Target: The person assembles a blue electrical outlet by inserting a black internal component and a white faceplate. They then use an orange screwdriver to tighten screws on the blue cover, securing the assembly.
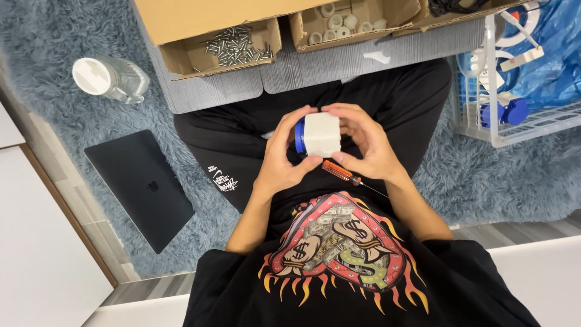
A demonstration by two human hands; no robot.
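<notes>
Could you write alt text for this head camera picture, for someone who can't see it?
Seen from above, a seated person's left hand and right hand hold a white block with a blue cap over the lap, where a screwdriver lies. Ahead sit cardboard boxes of screws and white rings; a closed laptop lies on the rug.

White block (322, 134) noted, with a blue cap (299, 135) at one end. Screwdriver (341, 172) handle recorded as orange. Shirt (339, 254) observed black, printed with red and yellow flames and tan sacks. Rug (54, 121) grey-blue, shaggy. Laptop (142, 188) dark grey. Cardboard boxes (200, 36) brown; screws (236, 45) silver. Wire rack (484, 115) white.
</notes>
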